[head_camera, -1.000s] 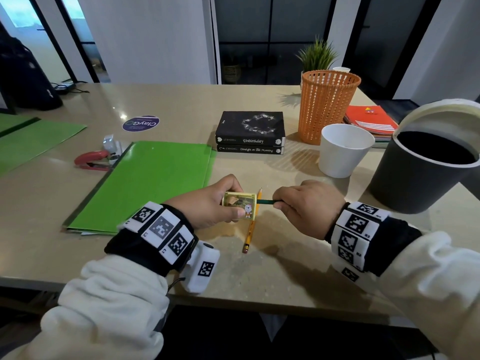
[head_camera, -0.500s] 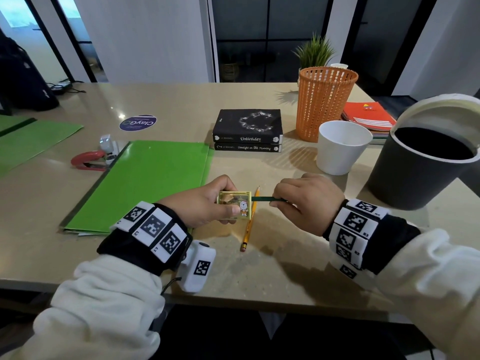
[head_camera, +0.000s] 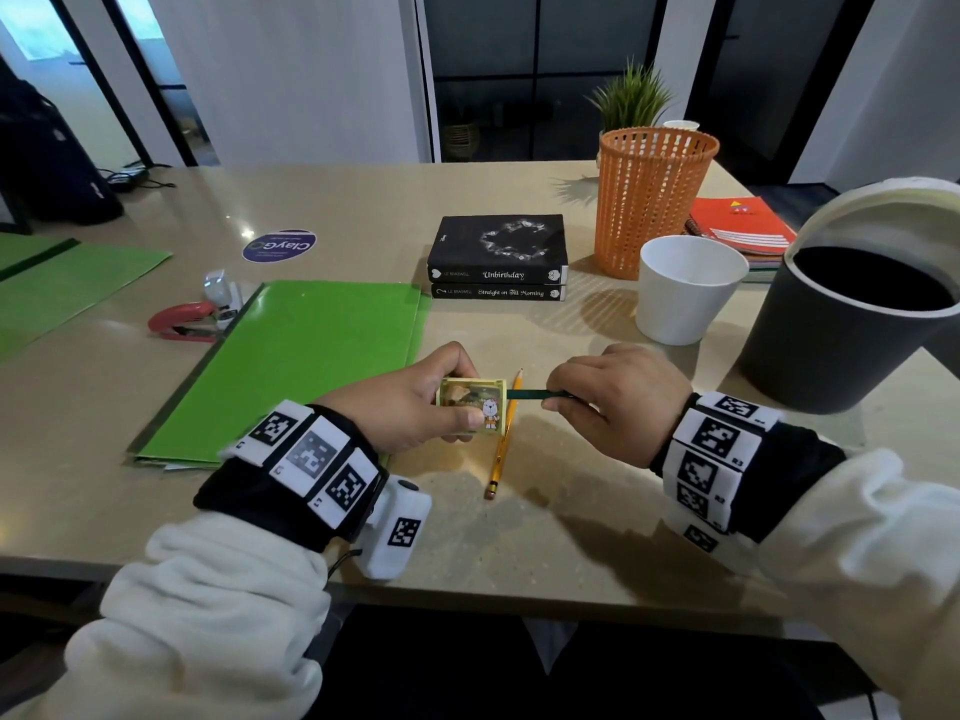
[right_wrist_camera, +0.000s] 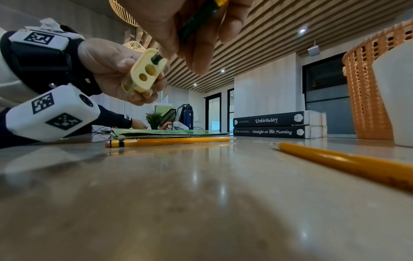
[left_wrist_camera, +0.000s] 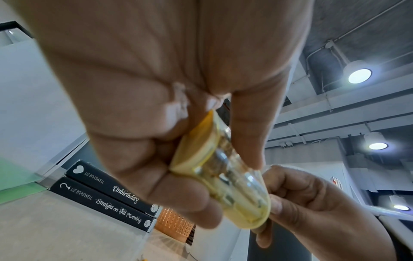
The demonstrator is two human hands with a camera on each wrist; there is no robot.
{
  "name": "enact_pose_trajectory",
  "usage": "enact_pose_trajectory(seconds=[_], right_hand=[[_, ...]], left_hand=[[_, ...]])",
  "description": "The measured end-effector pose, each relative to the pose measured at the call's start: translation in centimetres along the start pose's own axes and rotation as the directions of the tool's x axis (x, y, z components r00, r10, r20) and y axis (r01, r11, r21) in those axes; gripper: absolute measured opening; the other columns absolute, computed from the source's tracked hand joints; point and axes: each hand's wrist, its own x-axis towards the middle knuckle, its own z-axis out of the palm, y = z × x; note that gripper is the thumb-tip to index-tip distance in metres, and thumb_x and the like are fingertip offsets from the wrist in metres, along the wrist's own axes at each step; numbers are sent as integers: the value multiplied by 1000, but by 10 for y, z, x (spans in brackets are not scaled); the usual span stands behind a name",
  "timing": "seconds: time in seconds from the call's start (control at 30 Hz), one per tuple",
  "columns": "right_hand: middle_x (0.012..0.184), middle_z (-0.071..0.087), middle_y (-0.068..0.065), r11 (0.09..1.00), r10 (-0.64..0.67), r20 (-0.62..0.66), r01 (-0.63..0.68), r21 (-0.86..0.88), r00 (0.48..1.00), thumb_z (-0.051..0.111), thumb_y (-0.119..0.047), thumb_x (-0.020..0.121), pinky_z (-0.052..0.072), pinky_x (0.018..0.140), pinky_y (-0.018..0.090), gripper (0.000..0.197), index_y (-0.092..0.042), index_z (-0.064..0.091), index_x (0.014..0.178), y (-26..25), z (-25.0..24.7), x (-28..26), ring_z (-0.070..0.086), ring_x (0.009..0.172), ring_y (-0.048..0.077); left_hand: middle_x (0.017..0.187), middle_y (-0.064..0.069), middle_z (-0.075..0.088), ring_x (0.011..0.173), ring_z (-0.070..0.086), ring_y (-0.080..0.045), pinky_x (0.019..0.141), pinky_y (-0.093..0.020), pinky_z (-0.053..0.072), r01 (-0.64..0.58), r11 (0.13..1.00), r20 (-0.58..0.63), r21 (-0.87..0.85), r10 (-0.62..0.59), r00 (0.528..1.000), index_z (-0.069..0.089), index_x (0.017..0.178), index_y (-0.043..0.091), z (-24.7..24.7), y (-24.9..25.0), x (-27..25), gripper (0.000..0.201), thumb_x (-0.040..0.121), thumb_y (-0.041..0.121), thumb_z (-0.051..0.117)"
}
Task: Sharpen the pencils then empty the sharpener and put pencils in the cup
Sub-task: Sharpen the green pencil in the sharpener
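Observation:
My left hand (head_camera: 415,402) grips a small yellow see-through sharpener (head_camera: 474,405) just above the table; shavings show inside it. My right hand (head_camera: 613,402) pinches a dark green pencil (head_camera: 535,393) whose tip sits in the sharpener's top hole (right_wrist_camera: 156,57). A yellow pencil (head_camera: 503,439) lies on the table below the sharpener, point away from me. In the right wrist view a second yellow pencil (right_wrist_camera: 348,162) lies on the table under my right hand. The white cup (head_camera: 680,288) stands upright behind my right hand.
A grey bin (head_camera: 852,324) stands open at the right. An orange mesh basket (head_camera: 649,194), two stacked black books (head_camera: 498,257), a green folder (head_camera: 291,371), a red stapler (head_camera: 182,322) and orange notebooks (head_camera: 743,228) lie on the beige table (head_camera: 571,537).
My right hand has rolled a little round the green pencil, and the camera view has shifted slightly. The sharpener and the yellow pencil stay where they were.

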Motion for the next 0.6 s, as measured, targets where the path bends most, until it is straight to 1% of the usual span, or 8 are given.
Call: enact_pose_trajectory(seconds=[0.07,0.17,0.33,0.4,0.47,0.5,0.53,0.6], right_hand=[[58,59,-3,1000,10,5,-10,1,1000,43,-31,86,34,55,23,29,-13,62,72,0,0,0,49,42,24],[57,59,-3,1000,24,19,-24,1,1000,42,-31,87,34,54,23,31,-13,62,73,1,1,0,49,42,25],[53,59,-3,999,30,13,-30,-17,999,41,-31,87,31,56,21,33,-13,64,72,0,2,0,47,39,26],[50,58,-3,999,24,14,-24,-31,1000,41,-31,87,29,56,20,33,-14,64,71,-1,2,0,46,38,26],[49,57,-3,999,18,14,-17,-50,1000,40,-30,87,27,55,19,33,-14,64,71,-2,1,0,45,37,25],[48,56,-3,998,15,13,-14,-60,1000,40,-30,87,27,55,19,34,-14,64,71,-2,0,0,45,36,25],[48,56,-4,998,13,15,-12,-65,1000,39,-30,87,26,55,19,34,-14,64,71,-3,0,0,45,36,25],[47,56,-4,998,12,29,-11,-60,1000,38,-31,87,26,55,19,34,-15,64,71,-3,1,1,46,35,25]], left_hand=[[86,3,64,58,56,12,52,-2,38,-5,1000,-3,7,5,1000,41,102,15,0,1,0,22,89,24,56],[84,3,63,57,55,13,52,-2,38,-15,1000,-2,6,15,1000,41,103,13,1,1,0,22,89,22,56],[81,7,63,58,55,11,54,-6,38,-27,999,-10,47,28,1000,42,100,18,0,-2,1,21,88,25,58],[79,8,64,61,56,7,60,-12,41,-29,998,-16,62,30,999,42,99,20,-1,-3,1,21,87,27,58],[80,7,65,67,58,0,71,-24,44,-29,997,-15,67,30,999,42,97,23,-2,-4,2,20,87,28,59],[81,7,66,70,59,-3,74,-29,45,-29,997,-10,66,30,999,42,96,24,-3,-5,2,20,86,28,59],[82,6,66,71,59,-6,75,-31,45,-30,998,-3,62,30,1000,42,96,25,-3,-5,2,20,86,27,59],[82,6,65,71,57,-8,72,-31,44,-31,997,6,64,31,999,42,95,26,-3,-5,1,19,87,27,60]])
